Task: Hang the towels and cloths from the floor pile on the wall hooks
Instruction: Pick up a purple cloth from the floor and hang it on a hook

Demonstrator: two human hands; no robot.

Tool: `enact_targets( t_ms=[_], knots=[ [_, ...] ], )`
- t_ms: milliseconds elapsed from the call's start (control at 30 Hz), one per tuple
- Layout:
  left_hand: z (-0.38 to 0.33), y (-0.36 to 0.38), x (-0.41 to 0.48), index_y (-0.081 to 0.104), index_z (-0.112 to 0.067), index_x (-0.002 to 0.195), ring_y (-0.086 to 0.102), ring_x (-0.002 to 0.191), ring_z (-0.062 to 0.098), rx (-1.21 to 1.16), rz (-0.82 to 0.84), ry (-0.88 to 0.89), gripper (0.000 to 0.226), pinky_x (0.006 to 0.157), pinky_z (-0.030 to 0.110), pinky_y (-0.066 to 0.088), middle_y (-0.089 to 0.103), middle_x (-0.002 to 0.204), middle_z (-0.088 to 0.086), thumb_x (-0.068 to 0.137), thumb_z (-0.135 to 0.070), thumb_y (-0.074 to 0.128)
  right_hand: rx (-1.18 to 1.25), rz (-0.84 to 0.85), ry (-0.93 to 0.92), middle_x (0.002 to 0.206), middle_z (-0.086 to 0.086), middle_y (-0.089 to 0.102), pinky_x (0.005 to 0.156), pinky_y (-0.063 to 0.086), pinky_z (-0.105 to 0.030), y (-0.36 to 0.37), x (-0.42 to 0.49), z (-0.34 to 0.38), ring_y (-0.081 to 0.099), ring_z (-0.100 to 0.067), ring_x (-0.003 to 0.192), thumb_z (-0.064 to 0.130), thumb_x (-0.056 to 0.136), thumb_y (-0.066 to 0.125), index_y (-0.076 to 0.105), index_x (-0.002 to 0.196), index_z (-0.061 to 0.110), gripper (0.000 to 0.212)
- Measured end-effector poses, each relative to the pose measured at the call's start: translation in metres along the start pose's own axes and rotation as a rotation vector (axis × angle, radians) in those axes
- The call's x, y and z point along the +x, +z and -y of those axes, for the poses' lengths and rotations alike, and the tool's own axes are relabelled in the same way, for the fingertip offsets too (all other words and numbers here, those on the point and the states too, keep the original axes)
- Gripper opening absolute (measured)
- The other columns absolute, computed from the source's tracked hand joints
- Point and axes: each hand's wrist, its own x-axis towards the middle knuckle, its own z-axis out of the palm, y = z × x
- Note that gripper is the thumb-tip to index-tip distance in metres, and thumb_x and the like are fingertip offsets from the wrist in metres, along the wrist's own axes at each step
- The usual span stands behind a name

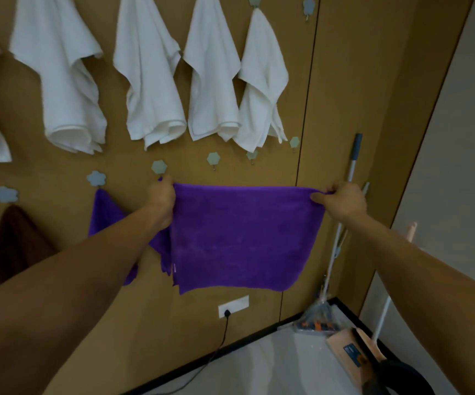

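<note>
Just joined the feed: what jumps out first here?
A purple cloth stretched flat mid-frame, its top corners pinched by the left hand and right hand. Above it, a row of white towels hangs on the brown wall; empty hooks sit just over the cloth.

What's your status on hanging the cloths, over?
Left hand and right hand each hold a top corner of the purple cloth, spread before the wall. Left corner just below a free hexagon hook. Nothing blocking; mop handle leans beside right hand.

One wide-angle head-worn camera faces the brown wall (344, 81) from close by, tilted slightly down so the floor (273, 366) shows at lower right, with the left hand (160, 196) and right hand (343, 201) reaching in from below.
</note>
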Motion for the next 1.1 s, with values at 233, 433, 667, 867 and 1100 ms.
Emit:
enact_targets(
  t_ms=[233,433,667,867,1100],
  knots=[
    [0.006,-0.019,0.003,0.055,-0.018,0.090,0.058,0.073,0.014,0.375,0.071,0.154,0.059,0.058,0.026,0.041,0.061,0.080,-0.002,0.059,-0.067,0.068,0.215,-0.046,-0.004,0.069,-0.003,0.056,0.058,0.043,-0.034,0.055,0.006,0.027,0.052,-0.020,0.065,0.016,0.077,0.069,0.045,0.067,0.017,0.026],
    [-0.001,-0.038,0.023,0.028,-0.049,0.143,0.051,0.101,0.003,0.576,0.545,0.073,0.108,0.078,0.024,0.048,0.035,0.128,-0.022,0.051,-0.073,0.078,0.373,0.021,0.031,0.097,-0.001,0.056,0.070,0.038,-0.025,0.095,0.016,0.051,0.051,-0.016,0.088,0.004,0.089,0.045,0.055,0.097,0.014,0.017],
    [-0.005,-0.051,0.058,0.078,-0.023,0.086,0.072,0.087,0.024,0.603,0.743,0.065,0.024,0.078,0.035,0.058,0.075,0.092,0.006,0.075,-0.044,0.076,0.302,0.480,-0.035,0.093,0.006,0.071,0.063,0.049,-0.024,0.117,0.016,0.075,0.068,-0.014,0.081,0.055,0.071,0.076,0.069,0.096,0.026,0.039],
    [0.014,-0.046,0.086,0.076,-0.030,0.081,0.071,0.082,0.017,0.365,0.659,0.078,0.017,0.072,0.030,0.055,0.075,0.088,0.000,0.085,-0.023,0.062,0.370,0.444,-0.034,0.078,0.002,0.075,0.052,0.052,-0.021,0.145,0.018,0.087,0.071,-0.015,0.066,0.038,0.075,0.079,0.072,0.078,0.017,0.023],
    [0.035,-0.009,0.097,0.057,-0.017,0.081,0.056,0.066,0.010,0.573,0.529,0.276,0.023,0.059,0.024,0.045,0.060,0.073,-0.002,0.096,-0.015,0.040,0.247,0.342,-0.038,0.088,-0.006,0.056,0.069,0.044,-0.035,0.186,0.033,0.090,0.053,-0.020,0.077,0.022,0.093,0.052,0.050,0.091,0.009,0.014]
  ],
)
